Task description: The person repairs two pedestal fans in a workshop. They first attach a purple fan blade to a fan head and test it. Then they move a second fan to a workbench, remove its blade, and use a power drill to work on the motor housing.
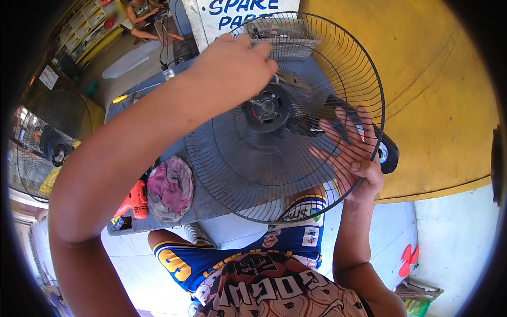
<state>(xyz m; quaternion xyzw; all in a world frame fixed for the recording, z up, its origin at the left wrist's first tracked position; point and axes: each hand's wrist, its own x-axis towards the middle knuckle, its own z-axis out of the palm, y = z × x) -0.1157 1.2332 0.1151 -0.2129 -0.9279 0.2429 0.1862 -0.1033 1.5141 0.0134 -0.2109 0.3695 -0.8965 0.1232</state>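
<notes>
A black wire fan guard (248, 169) stands tilted over the work table in front of me. At its middle sits a dark round motor hub (268, 108) with a thin shaft. My right hand (354, 153) holds the guard at its right side, thumb by the rim and fingers spread along the wires. My left hand (235, 66) is closed above the hub at the guard's upper left. Beside its fingers shows a blurred brownish-grey flat piece (293, 82); its kind is unclear. Behind the right hand lies a black rounded part (390, 153) with a pale dial-like disc.
On the blue-grey table (203, 198) lie a yellow-handled screwdriver (120, 99), a red power tool (137, 201) and a pink cloth (171, 185) in a greyish cap-like thing. Another fan (58, 153) stands left. A yellow surface (438, 90) borders the right. A person (140, 18) sits far left.
</notes>
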